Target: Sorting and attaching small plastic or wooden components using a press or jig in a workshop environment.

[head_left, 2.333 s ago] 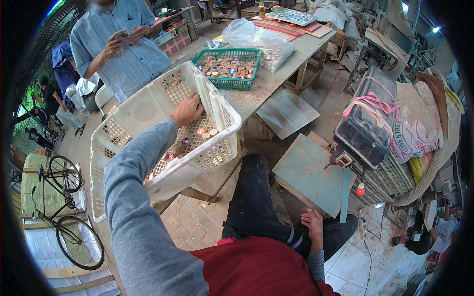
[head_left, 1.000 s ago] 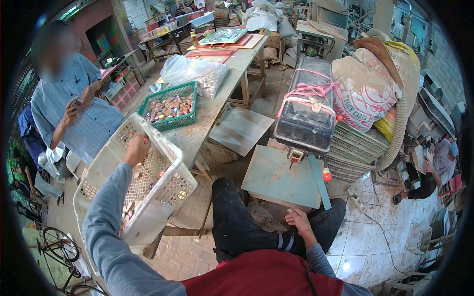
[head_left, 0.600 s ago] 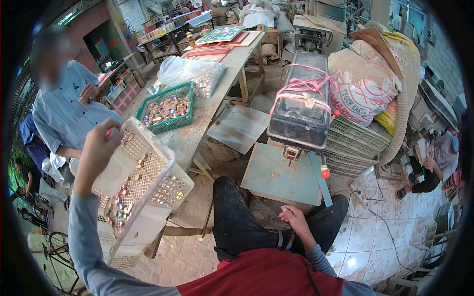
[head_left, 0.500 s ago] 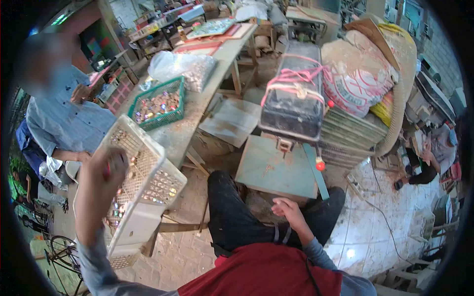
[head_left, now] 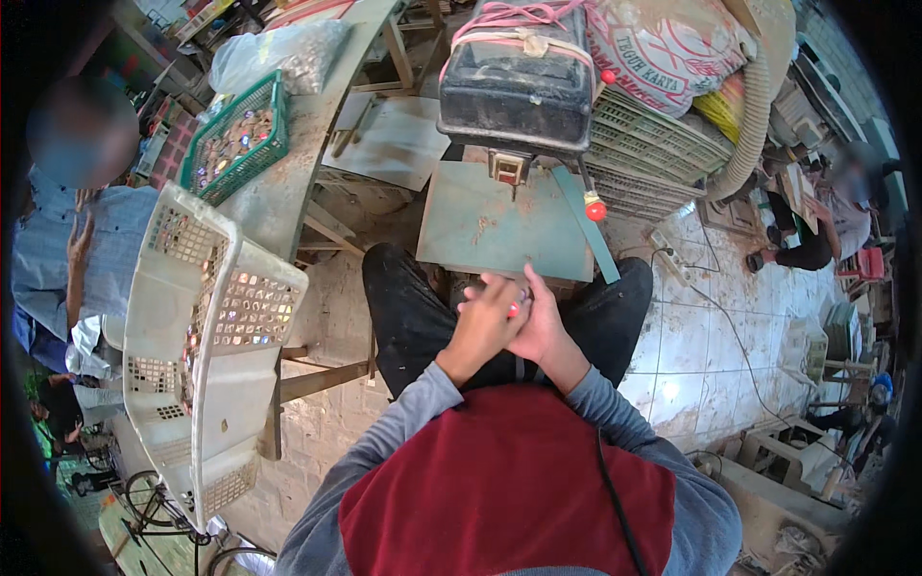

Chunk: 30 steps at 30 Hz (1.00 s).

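Observation:
Above my lap my two hands are together, in front of the machine's pale green board. The fingers of my left hand point(head_left: 477, 331) are curled closed and lie against the other palm. A small shiny red thing point(head_left: 514, 309) shows at its fingers; its kind is too small to tell. My right hand point(head_left: 545, 331) is turned palm inward, thumb stretched out, its other fingers partly hidden behind the left. To my left stands a tilted white plastic basket point(head_left: 216, 408) with many small shiny pieces inside. Ahead is a machine with a black housing point(head_left: 519, 101), tied with pink cord, over the dusty green board point(head_left: 490, 221).
A green basket point(head_left: 235, 154) of small round pieces and a clear bag point(head_left: 279, 62) stand on the long table point(head_left: 269, 211) at left. A person point(head_left: 72, 250) is beside it. Stacked crates point(head_left: 653, 144), a sack point(head_left: 672, 48) and a power strip point(head_left: 670, 257) are at right. Another person sits at far right.
My left hand has come from above the white basket to my lap and met my right hand. The view has turned downward. The left-hand person's hand has lowered somewhat.

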Each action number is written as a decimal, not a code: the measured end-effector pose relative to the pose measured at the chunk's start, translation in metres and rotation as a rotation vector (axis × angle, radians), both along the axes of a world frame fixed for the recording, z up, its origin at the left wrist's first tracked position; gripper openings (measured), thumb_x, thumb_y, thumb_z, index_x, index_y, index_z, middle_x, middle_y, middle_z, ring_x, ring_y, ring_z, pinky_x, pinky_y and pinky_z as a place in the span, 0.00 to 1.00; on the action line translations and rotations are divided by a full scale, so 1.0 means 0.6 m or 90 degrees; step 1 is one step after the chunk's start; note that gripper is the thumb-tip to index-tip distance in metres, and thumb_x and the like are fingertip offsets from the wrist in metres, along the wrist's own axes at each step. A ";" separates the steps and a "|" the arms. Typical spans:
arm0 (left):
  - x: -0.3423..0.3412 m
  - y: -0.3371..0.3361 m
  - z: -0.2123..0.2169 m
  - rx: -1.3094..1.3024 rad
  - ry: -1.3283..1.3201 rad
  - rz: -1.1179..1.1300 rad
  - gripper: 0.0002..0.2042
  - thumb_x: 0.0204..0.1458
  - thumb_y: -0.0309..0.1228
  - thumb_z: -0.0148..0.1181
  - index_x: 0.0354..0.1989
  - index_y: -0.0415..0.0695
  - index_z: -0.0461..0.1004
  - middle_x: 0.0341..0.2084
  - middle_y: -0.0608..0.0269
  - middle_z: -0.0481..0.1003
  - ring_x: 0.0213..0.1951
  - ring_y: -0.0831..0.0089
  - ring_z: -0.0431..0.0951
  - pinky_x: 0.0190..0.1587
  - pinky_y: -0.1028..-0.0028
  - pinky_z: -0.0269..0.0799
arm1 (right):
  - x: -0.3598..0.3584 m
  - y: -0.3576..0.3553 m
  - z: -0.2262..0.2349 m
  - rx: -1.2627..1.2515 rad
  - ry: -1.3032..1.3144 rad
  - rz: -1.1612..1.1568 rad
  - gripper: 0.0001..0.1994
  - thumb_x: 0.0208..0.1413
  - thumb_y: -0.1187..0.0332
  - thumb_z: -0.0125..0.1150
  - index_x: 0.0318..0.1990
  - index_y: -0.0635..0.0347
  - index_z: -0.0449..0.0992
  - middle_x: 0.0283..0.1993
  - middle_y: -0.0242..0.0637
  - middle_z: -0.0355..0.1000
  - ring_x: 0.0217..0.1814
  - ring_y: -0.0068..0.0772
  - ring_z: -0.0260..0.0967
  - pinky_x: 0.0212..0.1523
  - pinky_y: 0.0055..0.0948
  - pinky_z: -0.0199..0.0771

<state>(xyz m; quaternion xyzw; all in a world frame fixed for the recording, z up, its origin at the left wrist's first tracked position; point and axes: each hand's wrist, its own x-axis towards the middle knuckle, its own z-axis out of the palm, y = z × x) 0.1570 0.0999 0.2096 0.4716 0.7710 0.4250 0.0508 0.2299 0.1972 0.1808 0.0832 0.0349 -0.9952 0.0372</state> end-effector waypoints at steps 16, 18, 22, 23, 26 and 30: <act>-0.003 -0.009 -0.021 0.009 0.211 -0.033 0.26 0.44 0.41 0.69 0.52 0.44 0.76 0.45 0.60 0.76 0.44 0.63 0.71 0.50 0.63 0.60 | 0.013 -0.006 -0.060 -0.047 -0.054 -0.120 0.21 0.69 0.54 0.42 0.55 0.55 0.75 0.54 0.35 0.74 0.59 0.36 0.69 0.64 0.38 0.65; -0.001 -0.014 -0.020 0.060 0.120 -0.040 0.22 0.46 0.36 0.69 0.50 0.44 0.77 0.45 0.57 0.75 0.44 0.61 0.71 0.50 0.62 0.61 | 0.012 -0.010 -0.066 -0.026 -0.124 -0.115 0.18 0.67 0.54 0.46 0.51 0.54 0.76 0.52 0.36 0.75 0.57 0.36 0.70 0.62 0.38 0.67; -0.008 -0.014 -0.032 0.240 -0.108 0.085 0.12 0.52 0.26 0.63 0.45 0.41 0.76 0.32 0.60 0.74 0.31 0.71 0.74 0.34 0.73 0.68 | 0.013 -0.012 -0.084 -0.075 -0.193 -0.087 0.16 0.65 0.54 0.50 0.48 0.54 0.77 0.49 0.37 0.76 0.51 0.35 0.74 0.51 0.36 0.74; -0.014 -0.014 -0.037 0.221 -0.121 0.095 0.12 0.52 0.26 0.63 0.45 0.41 0.76 0.32 0.60 0.74 0.31 0.71 0.74 0.34 0.73 0.68 | 0.014 -0.010 -0.088 -0.122 -0.136 -0.055 0.16 0.64 0.53 0.51 0.47 0.54 0.77 0.47 0.37 0.76 0.46 0.34 0.74 0.44 0.34 0.75; -0.043 -0.027 -0.058 0.227 -0.766 0.193 0.11 0.56 0.26 0.63 0.46 0.40 0.75 0.26 0.74 0.70 0.23 0.86 0.65 0.25 0.82 0.59 | 0.022 -0.005 -0.094 -0.125 -0.099 -0.042 0.16 0.63 0.54 0.52 0.48 0.54 0.76 0.46 0.38 0.75 0.38 0.31 0.72 0.32 0.29 0.73; -0.069 -0.057 -0.093 0.175 -0.920 0.196 0.14 0.57 0.32 0.60 0.49 0.41 0.73 0.24 0.78 0.64 0.22 0.88 0.60 0.24 0.81 0.54 | 0.033 0.004 -0.087 -0.006 -0.122 -0.081 0.14 0.62 0.57 0.52 0.49 0.52 0.75 0.45 0.39 0.73 0.32 0.29 0.66 0.27 0.27 0.69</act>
